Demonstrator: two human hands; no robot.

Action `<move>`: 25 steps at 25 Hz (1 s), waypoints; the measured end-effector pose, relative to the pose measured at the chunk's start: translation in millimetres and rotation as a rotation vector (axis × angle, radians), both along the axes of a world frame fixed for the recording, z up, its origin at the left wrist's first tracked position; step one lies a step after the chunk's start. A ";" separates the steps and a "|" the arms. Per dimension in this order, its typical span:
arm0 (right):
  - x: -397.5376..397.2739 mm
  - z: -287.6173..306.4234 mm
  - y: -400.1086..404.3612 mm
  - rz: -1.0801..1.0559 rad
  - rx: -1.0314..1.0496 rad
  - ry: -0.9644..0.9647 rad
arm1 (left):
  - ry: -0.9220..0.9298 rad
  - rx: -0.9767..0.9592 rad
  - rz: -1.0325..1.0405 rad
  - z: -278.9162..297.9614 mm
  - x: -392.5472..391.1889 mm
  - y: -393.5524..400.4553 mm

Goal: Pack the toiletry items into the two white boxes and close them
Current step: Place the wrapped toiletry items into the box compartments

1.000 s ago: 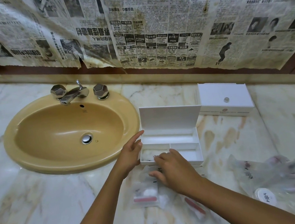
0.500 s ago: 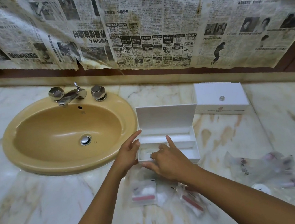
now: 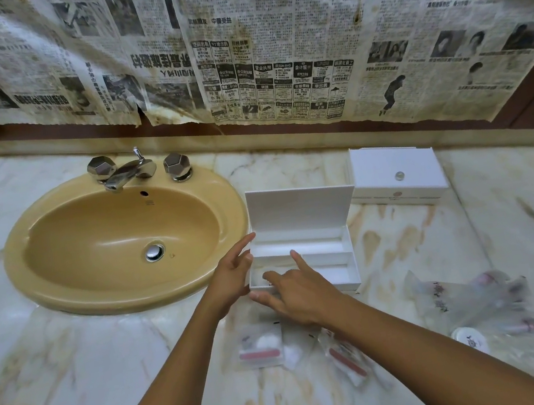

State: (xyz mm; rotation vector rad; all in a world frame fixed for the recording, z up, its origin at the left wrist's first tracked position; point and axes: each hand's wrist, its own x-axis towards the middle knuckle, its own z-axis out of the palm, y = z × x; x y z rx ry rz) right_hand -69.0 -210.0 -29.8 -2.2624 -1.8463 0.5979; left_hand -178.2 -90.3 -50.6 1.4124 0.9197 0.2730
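Note:
An open white box stands on the marble counter with its lid upright and dividers inside. My left hand rests against the box's left wall, fingers spread. My right hand reaches over the front edge into the near left compartment, index finger raised; a small item under its fingers is mostly hidden. A second white box sits closed behind, to the right. Clear toiletry packets with red parts lie in front: one packet below my hands, another packet under my right wrist.
A tan sink with a chrome tap lies left of the box. More clear bags and a round white lid lie at the right. Newspaper covers the wall behind. The counter's front edge runs below the packets.
My right hand has moved forward from the packets to the box's front left compartment and raised its index finger. The left hand stays against the box's side.

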 end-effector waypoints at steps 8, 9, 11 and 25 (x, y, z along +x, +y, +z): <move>-14.3 -21.0 -24.6 -0.051 0.457 -0.146 | 0.024 -0.014 0.005 -2.6 0.4 0.2; -22.3 -25.0 -30.2 -0.020 0.516 -0.134 | 0.016 -0.020 0.005 -1.8 0.2 0.0; -40.3 -35.7 -40.2 0.088 0.510 -0.118 | 0.015 -0.015 0.000 -1.3 -0.2 0.0; -50.8 -39.9 -51.8 0.149 0.400 -0.187 | 0.016 -0.056 0.024 -0.3 1.4 -0.3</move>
